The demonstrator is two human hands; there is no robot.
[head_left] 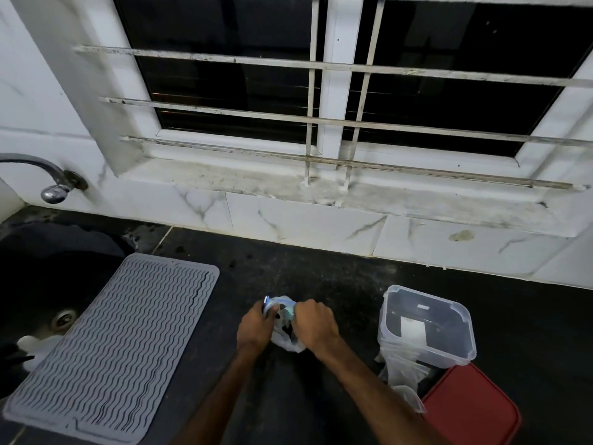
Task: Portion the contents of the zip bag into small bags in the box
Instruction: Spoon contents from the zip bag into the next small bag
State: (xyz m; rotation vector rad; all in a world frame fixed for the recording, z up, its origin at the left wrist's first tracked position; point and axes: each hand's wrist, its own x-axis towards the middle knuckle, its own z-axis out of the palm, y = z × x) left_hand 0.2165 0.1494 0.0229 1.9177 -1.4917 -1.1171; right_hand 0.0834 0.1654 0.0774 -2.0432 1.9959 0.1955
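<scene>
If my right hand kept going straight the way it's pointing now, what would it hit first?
The zip bag that your right hand grips, then most likely the left hand holding its other side; depth is hard to judge in this view.

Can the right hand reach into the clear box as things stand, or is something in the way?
Probably yes. The box stands uncovered just right of the right hand, with only bare counter between them. But that hand grips the zip bag and must let go first.
</scene>
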